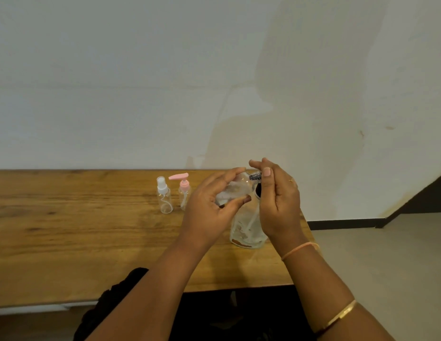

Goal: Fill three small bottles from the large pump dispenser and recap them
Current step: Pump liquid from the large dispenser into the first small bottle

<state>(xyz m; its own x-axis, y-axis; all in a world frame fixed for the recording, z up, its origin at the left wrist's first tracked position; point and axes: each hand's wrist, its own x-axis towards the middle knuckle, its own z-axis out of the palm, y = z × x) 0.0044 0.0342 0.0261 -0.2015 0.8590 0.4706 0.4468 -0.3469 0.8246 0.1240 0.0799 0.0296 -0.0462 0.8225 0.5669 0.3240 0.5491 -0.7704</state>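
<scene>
Left hand [209, 205] grips a tilted small clear bottle [235, 189] beside the large pump dispenser [246, 227], whose black head the right hand [278, 200] pinches. Spray bottle [165, 200] and pink-topped bottle [184, 193] stand capped on the table [66, 230].

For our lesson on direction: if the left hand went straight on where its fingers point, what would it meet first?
Probably the black spout of the big dispenser, held by the right hand; the left hand and its small bottle are almost against it, though depth is unclear.

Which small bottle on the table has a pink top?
The pink pump bottle, standing just right of the white-capped spray bottle, nearer the left hand.
</scene>
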